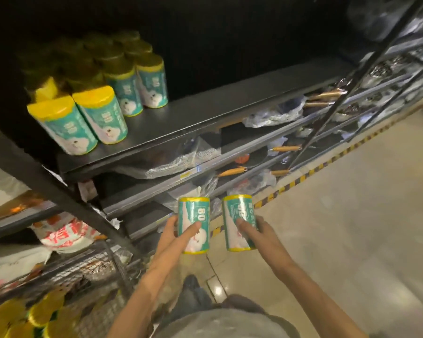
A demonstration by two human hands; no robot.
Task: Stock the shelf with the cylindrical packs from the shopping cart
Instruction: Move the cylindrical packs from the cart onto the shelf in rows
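Two packs held below the shelf (pixel 205 111).
Left hand (pixel 178 234) grips a teal, yellow-capped cylinder pack (pixel 194 224); right hand (pixel 256 231) grips a second pack (pixel 239 222). Glossy matching packs (pixel 100 103) stand upright on dark metal shelf, left end.

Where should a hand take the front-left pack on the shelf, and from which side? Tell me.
Grip the front-left pack round its teal middle, coming from the open aisle side. It leans back with its yellow cap up, another pack crowds its right, and the shelf edge in front is bare.
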